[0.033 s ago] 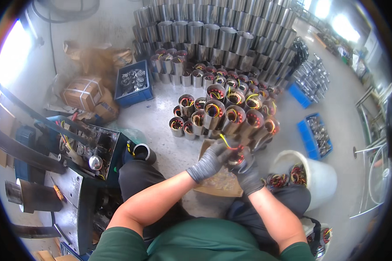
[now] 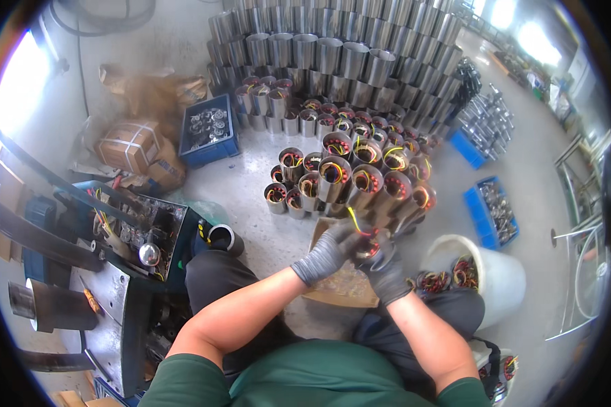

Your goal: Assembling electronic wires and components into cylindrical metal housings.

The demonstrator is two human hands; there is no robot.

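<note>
Between my knees, both gloved hands hold a wound motor stator (image 2: pixel 369 250) with red coil ends and a yellow lead wire (image 2: pixel 354 218) sticking up from it. My left hand (image 2: pixel 339 243) grips it from the left, fingers curled at the wires. From the right, my right hand (image 2: pixel 386 266) wraps around its side. The gloves cover much of the stator, and the fingertips are blurred. Just beneath lies an open cardboard box (image 2: pixel 349 288). Ahead stand several steel cylinders (image 2: pixel 333 178) with wound stators inside.
Tall stacks of bare steel cylinders (image 2: pixel 328 53) rise at the back. A white bucket (image 2: pixel 506 281) of stators stands by my right knee. Blue bins (image 2: pixel 485 211) of metal parts sit at right. At left are a metal machine (image 2: pixel 119 298) and a dark cup (image 2: pixel 225 239).
The yellow lead wire has swung slightly to the right. Both hands stay on the stator in nearly the same place.
</note>
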